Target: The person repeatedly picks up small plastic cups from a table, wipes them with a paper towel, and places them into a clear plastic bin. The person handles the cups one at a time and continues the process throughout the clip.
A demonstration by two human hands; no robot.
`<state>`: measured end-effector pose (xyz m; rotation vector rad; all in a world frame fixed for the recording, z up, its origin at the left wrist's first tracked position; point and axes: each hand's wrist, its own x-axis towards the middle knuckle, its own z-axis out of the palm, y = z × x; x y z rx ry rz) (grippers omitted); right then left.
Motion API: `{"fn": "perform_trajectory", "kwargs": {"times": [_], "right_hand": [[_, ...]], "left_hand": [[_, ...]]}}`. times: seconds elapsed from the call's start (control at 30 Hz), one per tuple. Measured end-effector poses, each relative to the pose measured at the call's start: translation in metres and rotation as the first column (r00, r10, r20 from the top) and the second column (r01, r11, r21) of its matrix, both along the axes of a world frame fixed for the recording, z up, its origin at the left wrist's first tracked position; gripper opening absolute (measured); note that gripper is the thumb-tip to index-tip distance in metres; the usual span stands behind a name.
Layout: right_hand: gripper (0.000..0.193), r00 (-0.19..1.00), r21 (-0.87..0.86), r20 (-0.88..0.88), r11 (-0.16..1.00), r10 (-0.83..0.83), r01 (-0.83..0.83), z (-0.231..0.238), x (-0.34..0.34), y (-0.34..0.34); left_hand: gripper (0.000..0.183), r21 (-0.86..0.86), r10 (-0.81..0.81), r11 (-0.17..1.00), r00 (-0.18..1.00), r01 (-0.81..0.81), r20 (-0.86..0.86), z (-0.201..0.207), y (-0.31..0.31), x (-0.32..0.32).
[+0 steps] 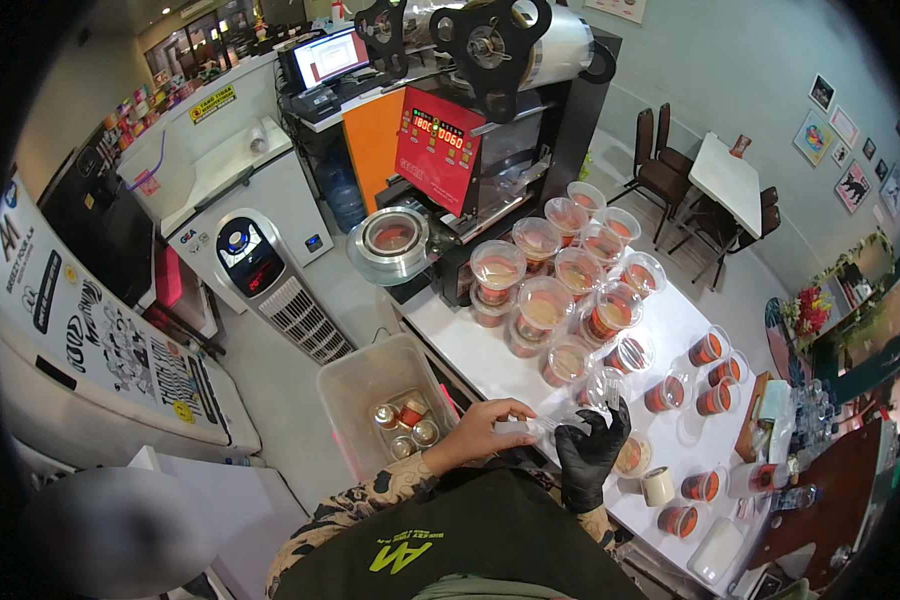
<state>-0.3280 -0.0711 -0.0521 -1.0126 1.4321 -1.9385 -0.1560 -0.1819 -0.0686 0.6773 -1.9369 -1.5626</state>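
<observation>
My bare left hand [485, 430] is closed in a pinch at the table's near edge. A thin, clear plastic piece [544, 424] sticks out from its fingertips toward my right hand; its exact kind is too small to tell. My right hand [592, 455], in a black glove, is curled with its fingers closed beside it. Something clear and ribbed [612, 393] stands up at the gloved fingertips. Just beyond is a clear plastic cup [600, 385]. A roll of pale tape [658, 487] lies right of the glove.
Several filled clear cups [545, 305], some stacked, crowd the white table [470, 350]. More cups [706, 347] stand to the right. A cup-sealing machine [440, 150] with a round cup holder [390, 232] is at the back. A plastic bin [335, 385] with sealed cups stands left.
</observation>
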Motion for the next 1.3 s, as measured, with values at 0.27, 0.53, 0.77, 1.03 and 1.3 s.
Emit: {"fn": "perform_trajectory", "kwargs": {"times": [0.27,0.53,0.77,1.03,1.3], "right_hand": [[0.087,0.996,-0.085,0.005,0.992,-0.093,0.093,-0.001,-0.010,-0.002],[0.080,0.996,-0.111,0.035,0.990,-0.081,0.085,-0.009,-0.012,0.005],[0.079,0.994,-0.123,0.031,0.987,-0.104,0.107,-0.019,-0.016,0.011],[0.080,0.993,-0.117,0.095,0.990,-0.070,0.081,-0.021,-0.013,0.008],[0.077,0.998,-0.088,0.030,0.995,-0.048,0.051,-0.018,-0.007,0.004]], "left_hand": [[0.070,-0.212,0.510,0.821,0.847,-0.531,-0.149,-0.020,-0.055,-0.039],[0.069,-0.245,0.657,0.703,0.742,-0.667,-0.135,-0.019,-0.113,-0.111],[0.053,-0.338,0.681,0.634,0.709,-0.695,-0.181,-0.038,-0.115,-0.111],[0.051,-0.315,0.650,0.654,0.724,-0.688,-0.232,-0.031,-0.070,-0.082],[0.050,-0.266,0.622,0.681,0.730,-0.683,-0.283,-0.039,-0.044,-0.039]]}}
